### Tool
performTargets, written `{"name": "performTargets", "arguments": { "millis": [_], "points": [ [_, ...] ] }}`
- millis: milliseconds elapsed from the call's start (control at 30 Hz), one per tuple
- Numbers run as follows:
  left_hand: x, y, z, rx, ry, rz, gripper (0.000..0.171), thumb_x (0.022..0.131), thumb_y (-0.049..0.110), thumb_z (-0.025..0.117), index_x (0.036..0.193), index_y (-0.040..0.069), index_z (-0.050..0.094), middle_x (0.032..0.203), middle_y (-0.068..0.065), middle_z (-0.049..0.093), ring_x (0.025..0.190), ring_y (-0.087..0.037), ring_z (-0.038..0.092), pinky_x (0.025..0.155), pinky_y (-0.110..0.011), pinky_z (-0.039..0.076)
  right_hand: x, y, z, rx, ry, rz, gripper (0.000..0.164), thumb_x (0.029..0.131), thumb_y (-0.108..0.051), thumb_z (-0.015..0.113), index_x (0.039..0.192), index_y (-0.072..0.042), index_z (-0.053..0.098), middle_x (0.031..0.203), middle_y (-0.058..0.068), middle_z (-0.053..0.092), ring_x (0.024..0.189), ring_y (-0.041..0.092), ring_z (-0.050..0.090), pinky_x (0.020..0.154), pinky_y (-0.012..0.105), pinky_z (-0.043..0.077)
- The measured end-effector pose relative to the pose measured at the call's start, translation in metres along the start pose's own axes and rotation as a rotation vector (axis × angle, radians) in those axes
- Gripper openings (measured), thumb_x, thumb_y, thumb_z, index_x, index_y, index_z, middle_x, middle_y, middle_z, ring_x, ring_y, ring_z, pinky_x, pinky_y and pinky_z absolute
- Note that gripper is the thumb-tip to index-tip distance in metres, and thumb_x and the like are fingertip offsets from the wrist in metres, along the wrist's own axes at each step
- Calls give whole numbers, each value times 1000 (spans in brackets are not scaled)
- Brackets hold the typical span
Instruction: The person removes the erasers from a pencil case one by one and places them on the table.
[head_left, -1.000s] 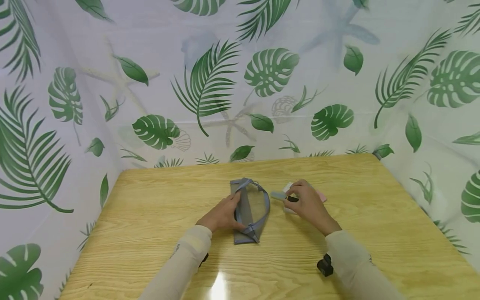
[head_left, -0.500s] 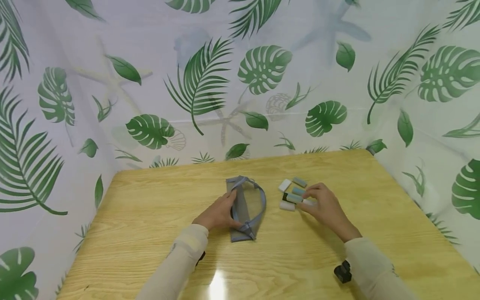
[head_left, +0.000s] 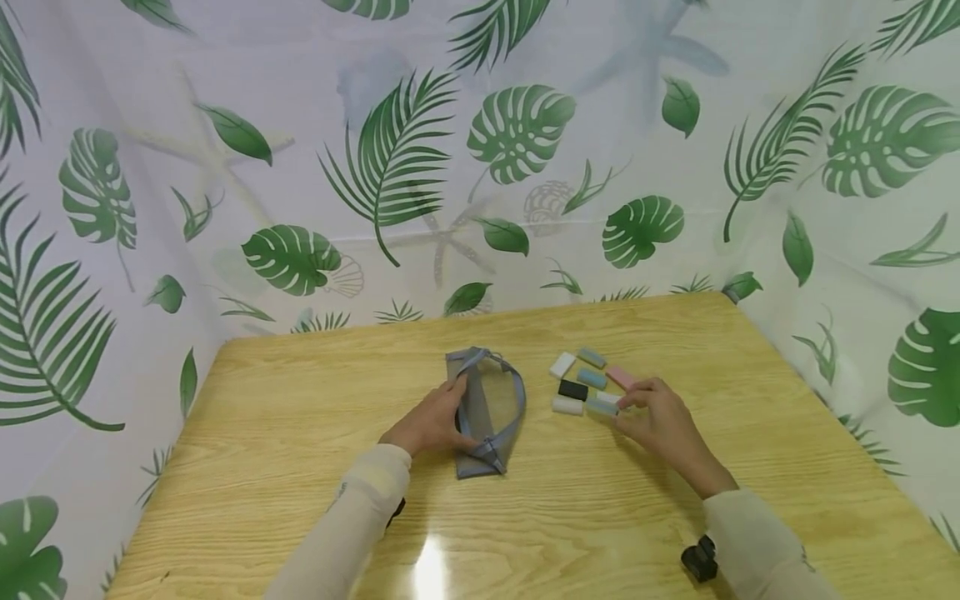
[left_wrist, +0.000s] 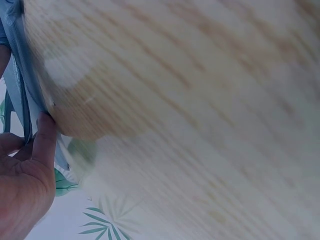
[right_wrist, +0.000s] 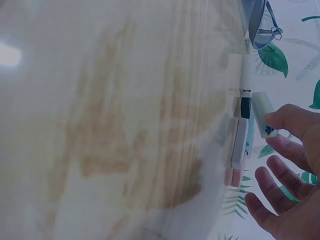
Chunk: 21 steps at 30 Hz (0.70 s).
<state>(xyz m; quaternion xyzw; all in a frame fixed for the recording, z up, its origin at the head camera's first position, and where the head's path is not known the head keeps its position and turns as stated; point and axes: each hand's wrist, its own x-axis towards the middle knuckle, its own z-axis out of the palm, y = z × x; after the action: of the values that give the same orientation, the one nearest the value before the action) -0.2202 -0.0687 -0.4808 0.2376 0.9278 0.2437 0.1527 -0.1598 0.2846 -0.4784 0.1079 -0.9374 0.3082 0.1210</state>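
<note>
In the head view, my left hand (head_left: 433,421) holds a blue-grey mesh zip pouch (head_left: 474,410) on the wooden table, fingers at its far part and thumb at its near end. The pouch's blue-edged mouth stands open towards the right. My right hand (head_left: 663,423) pinches a pale green eraser-like block (right_wrist: 263,114) between thumb and index finger, the other fingers spread. The block is held over the near right side of a group of similar small blocks. In the left wrist view the fingers grip the blue fabric (left_wrist: 22,75); most of the pouch lies outside that view.
The group includes a black block (head_left: 573,390), a blue block (head_left: 592,379), a grey-green block (head_left: 592,358), a pink block (head_left: 619,377) and several white ones, such as a white block (head_left: 562,365). Leaf-print cloth (head_left: 420,283) borders the wooden table (head_left: 300,400).
My right hand has drawn away from the pouch towards the right with the pale block, uncovering the other blocks. The left hand keeps its hold on the pouch. The head view has shifted slightly.
</note>
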Motion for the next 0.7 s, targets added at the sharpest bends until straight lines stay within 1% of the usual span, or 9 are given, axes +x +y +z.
{"name": "performTargets", "arguments": {
  "millis": [200, 400, 600, 700],
  "points": [
    [-3, 0, -2, -28, 4, 1, 112, 82, 34, 87, 161, -2, 16, 162, -23, 26, 147, -41, 30, 117, -50, 31, -4, 2, 5, -22, -11, -11, 17, 81, -7, 85, 88, 4, 75, 107, 23, 62, 96, 39, 60, 80, 56, 52],
    [-3, 0, -1, -20, 12, 5, 113, 81, 35, 88, 160, -2, 17, 161, -23, 29, 145, -41, 33, 116, -48, 34, -7, 7, 7, -34, -40, 3, 14, 82, -7, 84, 87, 3, 76, 108, 23, 61, 97, 40, 60, 82, 57, 52],
    [-2, 2, -1, -17, 19, 17, 113, 81, 35, 88, 160, -3, 17, 161, -23, 29, 144, -41, 35, 115, -48, 36, -8, 8, 7, -77, -75, 17, 10, 83, -7, 82, 85, 1, 76, 109, 23, 62, 98, 40, 61, 84, 58, 51],
    [-2, 1, -1, -18, 20, 20, 113, 81, 35, 88, 160, -3, 17, 161, -23, 29, 144, -41, 35, 114, -48, 36, -7, 7, 7, -94, -86, 25, 11, 82, -8, 81, 86, 2, 77, 109, 24, 63, 97, 40, 61, 84, 57, 51]
  ]
}}
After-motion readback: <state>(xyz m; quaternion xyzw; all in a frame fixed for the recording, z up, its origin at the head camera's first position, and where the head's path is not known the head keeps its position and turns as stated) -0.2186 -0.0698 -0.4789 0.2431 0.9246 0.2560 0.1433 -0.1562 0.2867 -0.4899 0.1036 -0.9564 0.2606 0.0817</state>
